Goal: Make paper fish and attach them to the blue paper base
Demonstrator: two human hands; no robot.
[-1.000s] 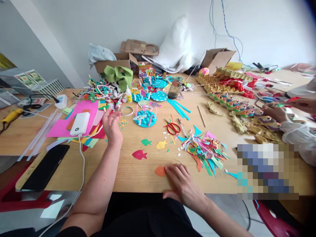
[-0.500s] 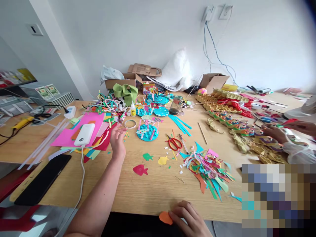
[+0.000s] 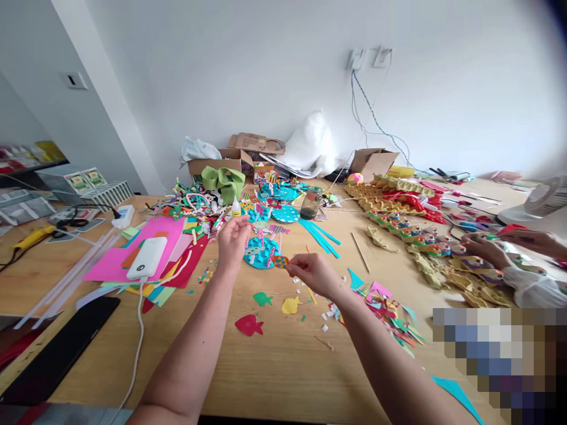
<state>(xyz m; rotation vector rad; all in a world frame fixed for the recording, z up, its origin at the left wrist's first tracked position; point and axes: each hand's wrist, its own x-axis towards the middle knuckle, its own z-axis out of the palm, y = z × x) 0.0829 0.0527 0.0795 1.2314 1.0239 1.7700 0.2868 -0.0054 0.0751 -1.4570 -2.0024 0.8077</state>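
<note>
My right hand (image 3: pixel 312 274) pinches an orange paper fish (image 3: pixel 280 261) with coloured dots, holding it at the right edge of the round blue craft base (image 3: pixel 253 261). Pink-and-white twisted posts rise from that base, and a pale spotted fish sits among them. My left hand (image 3: pixel 234 241) is at the base's left side, fingers loosely stretched and nothing visible in them. Nearer to me lie a green paper fish (image 3: pixel 263 299), a yellow paper fish (image 3: pixel 291 305) and a red paper fish (image 3: pixel 248 325). My right hand and forearm hide the scissors.
Colourful paper scraps (image 3: pixel 390 316) lie right of my forearm. A white power bank (image 3: pixel 147 258) with a cable rests on pink paper (image 3: pixel 104 262). Behind stand a glue bottle (image 3: pixel 236 208) and a glass jar (image 3: pixel 310 203). Another person's hands (image 3: pixel 487 251) are among painted carton pieces at right.
My right hand has lifted the orange fish from the near table edge and carried it forward to the blue base; its dotted side now shows. My left hand has moved right, closer to the base.
</note>
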